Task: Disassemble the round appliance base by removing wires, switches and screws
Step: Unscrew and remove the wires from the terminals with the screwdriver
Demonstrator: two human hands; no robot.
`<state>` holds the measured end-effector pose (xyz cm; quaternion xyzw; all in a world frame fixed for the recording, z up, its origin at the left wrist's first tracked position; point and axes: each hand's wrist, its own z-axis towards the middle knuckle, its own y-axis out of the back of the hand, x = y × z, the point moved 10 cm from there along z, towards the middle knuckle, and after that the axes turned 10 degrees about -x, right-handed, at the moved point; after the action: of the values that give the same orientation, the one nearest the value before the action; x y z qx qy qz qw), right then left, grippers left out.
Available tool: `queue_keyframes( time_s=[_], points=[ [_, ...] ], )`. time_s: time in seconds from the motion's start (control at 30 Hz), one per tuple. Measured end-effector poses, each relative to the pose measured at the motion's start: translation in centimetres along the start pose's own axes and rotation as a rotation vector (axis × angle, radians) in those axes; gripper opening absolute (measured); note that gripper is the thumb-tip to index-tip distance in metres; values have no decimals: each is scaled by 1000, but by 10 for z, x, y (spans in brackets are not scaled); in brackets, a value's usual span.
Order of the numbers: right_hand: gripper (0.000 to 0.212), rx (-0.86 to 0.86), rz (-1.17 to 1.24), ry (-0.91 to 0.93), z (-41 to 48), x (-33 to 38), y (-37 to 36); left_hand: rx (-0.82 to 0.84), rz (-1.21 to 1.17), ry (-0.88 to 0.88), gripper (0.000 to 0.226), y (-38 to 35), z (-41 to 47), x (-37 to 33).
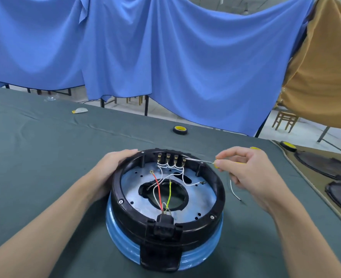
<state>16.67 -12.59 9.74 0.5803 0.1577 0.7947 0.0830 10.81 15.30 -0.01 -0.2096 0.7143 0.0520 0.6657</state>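
Observation:
The round appliance base (218, 189) lies upside down in front of me, a black ring over a blue body with a metal plate inside. A row of several switches (171, 158) sits at its far rim, joined by white wires (183, 177). A red wire (158, 187) and a yellow-green wire (169, 194) run to the black socket (164, 227) at the near rim. My left hand (113, 167) grips the ring's far left edge. My right hand (249, 171) holds a yellow-handled screwdriver (199, 161), its tip at the rightmost switch.
A loose white wire (234, 190) lies on the green cloth right of the base. A tape roll (180, 130) sits beyond it, another (287, 146) at the far right. Dark round covers (324, 165) lie on a tan mat at the right. Blue curtains hang behind.

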Motion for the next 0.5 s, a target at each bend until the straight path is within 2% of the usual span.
queue_keyframes(
  time_s=[0.13, 0.23, 0.37, 0.5],
  points=[
    [5, 47, -216, 87, 1, 6, -8, 136, -17, -84, 35, -13, -10, -4],
    [8, 74, -399, 142, 10, 16, -12, 91, -28, -107, 36, -8, -4, -6],
    [13, 65, -501, 197, 24, 21, -13, 147, -38, -84, 41, -9, 5, -2],
    [13, 105, -516, 240, 30, 18, -20, 115, -43, -63, 39, -4, 17, 0]
  ],
)
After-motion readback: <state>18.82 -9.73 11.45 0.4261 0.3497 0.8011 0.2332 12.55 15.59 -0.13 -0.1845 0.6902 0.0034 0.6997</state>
